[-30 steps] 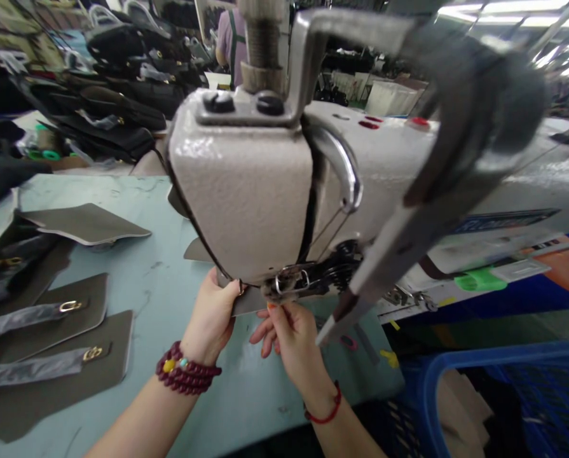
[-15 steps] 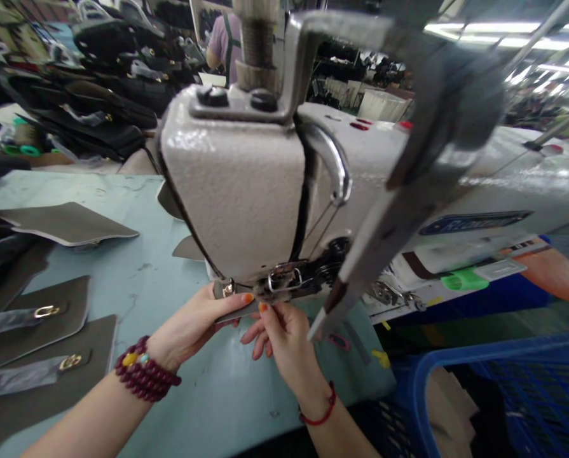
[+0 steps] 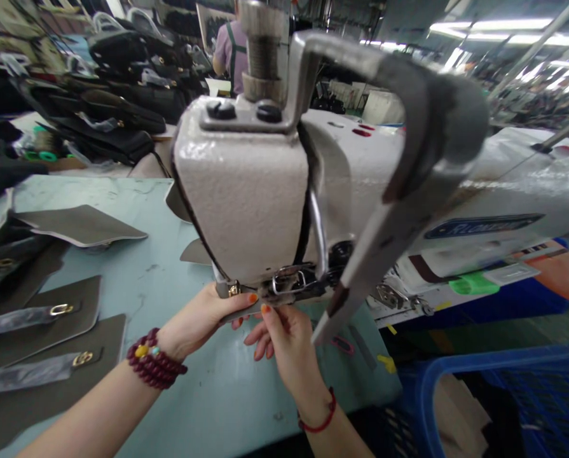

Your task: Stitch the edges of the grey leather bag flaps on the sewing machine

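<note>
My left hand [image 3: 203, 320] grips a grey leather panel [image 3: 243, 313] with its thumb on top and the fingers beneath. A small gold metal fitting [image 3: 234, 289] shows on the panel beside that thumb. The panel's far part is hidden under the head of a sewing machine [image 3: 246, 203]. On the panel's near edge, my right hand [image 3: 288, 338] pinches with thumb and forefinger, its other fingers loosely bent. Both hands are close to the presser foot area, where the needle cannot be made out.
Several grey leather panels [image 3: 86, 226] lie at the left, some with wrapped straps and gold buckles [image 3: 61, 310]. A blue plastic basket [image 3: 456, 359] stands at the lower right, holding cut pieces. Small scissors-like pink item [image 3: 342, 345] lies near my right wrist. Behind are black bags [image 3: 122, 108] and a person [image 3: 231, 54].
The machine's metal take-up lever has dropped from its raised position. The whole view has shifted a little; both hands keep their hold on the panel at nearly the same spot.
</note>
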`<state>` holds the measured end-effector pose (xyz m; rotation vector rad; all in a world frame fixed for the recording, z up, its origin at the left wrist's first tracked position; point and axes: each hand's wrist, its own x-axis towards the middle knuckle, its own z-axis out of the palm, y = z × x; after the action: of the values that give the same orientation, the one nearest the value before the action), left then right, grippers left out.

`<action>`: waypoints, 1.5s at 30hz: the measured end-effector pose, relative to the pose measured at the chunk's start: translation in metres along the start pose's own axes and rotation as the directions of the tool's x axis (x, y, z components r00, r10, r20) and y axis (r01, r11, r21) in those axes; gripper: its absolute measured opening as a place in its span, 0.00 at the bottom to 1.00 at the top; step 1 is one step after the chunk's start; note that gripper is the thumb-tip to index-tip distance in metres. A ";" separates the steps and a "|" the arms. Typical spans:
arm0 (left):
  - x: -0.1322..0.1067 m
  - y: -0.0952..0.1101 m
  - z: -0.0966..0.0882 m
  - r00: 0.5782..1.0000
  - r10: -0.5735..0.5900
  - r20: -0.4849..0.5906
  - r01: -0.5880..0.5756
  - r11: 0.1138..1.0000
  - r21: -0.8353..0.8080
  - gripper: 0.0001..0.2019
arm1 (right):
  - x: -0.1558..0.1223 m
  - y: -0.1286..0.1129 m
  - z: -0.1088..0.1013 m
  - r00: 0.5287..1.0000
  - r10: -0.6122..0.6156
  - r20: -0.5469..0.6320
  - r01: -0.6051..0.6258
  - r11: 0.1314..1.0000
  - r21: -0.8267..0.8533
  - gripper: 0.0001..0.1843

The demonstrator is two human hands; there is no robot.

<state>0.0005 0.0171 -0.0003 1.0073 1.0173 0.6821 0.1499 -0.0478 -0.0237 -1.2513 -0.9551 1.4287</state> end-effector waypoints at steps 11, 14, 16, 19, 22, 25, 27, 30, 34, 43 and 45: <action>0.000 0.015 0.004 1.000 0.007 -0.006 -0.007 1.000 0.010 0.09 | -0.001 0.004 0.001 1.000 -0.006 -0.011 0.005 1.000 -0.018 0.26; 0.002 0.014 0.003 1.000 0.004 -0.014 -0.004 1.000 0.026 0.09 | -0.006 0.004 0.000 1.000 0.008 0.007 -0.008 1.000 -0.010 0.25; 0.002 0.015 0.002 1.000 -0.002 -0.030 0.003 0.999 0.038 0.10 | -0.009 0.004 0.000 1.000 0.023 0.010 -0.023 1.000 -0.019 0.25; 0.002 0.014 0.000 0.998 -0.007 -0.056 0.011 0.998 0.067 0.12 | -0.014 0.004 0.000 0.999 0.037 0.032 -0.036 0.999 -0.033 0.24; 0.001 0.013 0.001 0.998 0.004 -0.070 0.001 0.998 0.065 0.12 | -0.017 0.006 0.000 0.997 0.044 0.063 -0.042 0.999 -0.036 0.24; -0.002 0.012 0.005 0.994 0.024 -0.104 -0.023 1.000 0.013 0.11 | -0.018 0.007 0.001 0.996 0.055 0.076 -0.053 0.998 -0.026 0.23; -0.005 0.011 0.009 0.989 0.027 -0.143 -0.031 0.999 -0.024 0.11 | -0.019 0.007 0.001 0.994 0.064 0.085 -0.062 0.998 -0.021 0.23; -0.008 0.005 0.016 0.979 0.020 -0.204 -0.038 0.996 -0.087 0.13 | -0.020 0.008 0.000 0.993 0.074 0.096 -0.073 0.997 -0.009 0.22; -0.013 -0.012 0.025 0.960 -0.008 -0.281 -0.044 0.983 -0.178 0.15 | -0.022 0.009 -0.003 0.993 0.048 0.109 -0.050 0.999 0.014 0.22; -0.021 -0.039 0.061 0.861 -0.017 -0.509 -0.179 0.925 -0.334 0.16 | -0.025 0.003 -0.012 0.997 0.057 0.059 -0.060 0.997 0.045 0.24; -0.022 -0.042 0.071 0.834 -0.024 -0.551 -0.204 0.914 -0.350 0.17 | -0.026 0.001 -0.016 0.996 0.070 0.046 -0.072 0.996 0.060 0.24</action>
<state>0.0581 -0.0437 -0.0186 0.5031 1.2579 1.2523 0.1653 -0.0738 -0.0219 -1.2231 -0.8968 1.5358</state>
